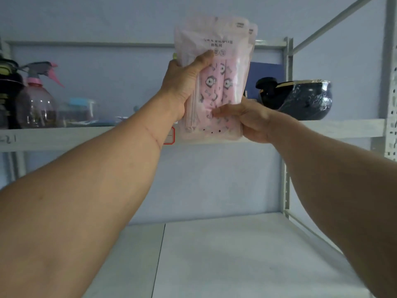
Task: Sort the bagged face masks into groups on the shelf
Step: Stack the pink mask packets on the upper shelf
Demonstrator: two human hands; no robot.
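A stack of clear bags of pink face masks (223, 82) with a cartoon print is held upright in front of the upper shelf (86, 136). My left hand (182, 82) grips the stack along its left edge, thumb across the front. My right hand (247, 121) pinches the lower right corner of the front bag, thumb on its face. A second bag's top edge shows just behind the first at the upper right.
On the upper shelf stand a pink spray bottle (36, 100) and dark containers at the left, and a wrapped dark bowl (300, 100) at the right. The white lower shelf (236, 254) lies below. Metal uprights (286, 147) frame the right side.
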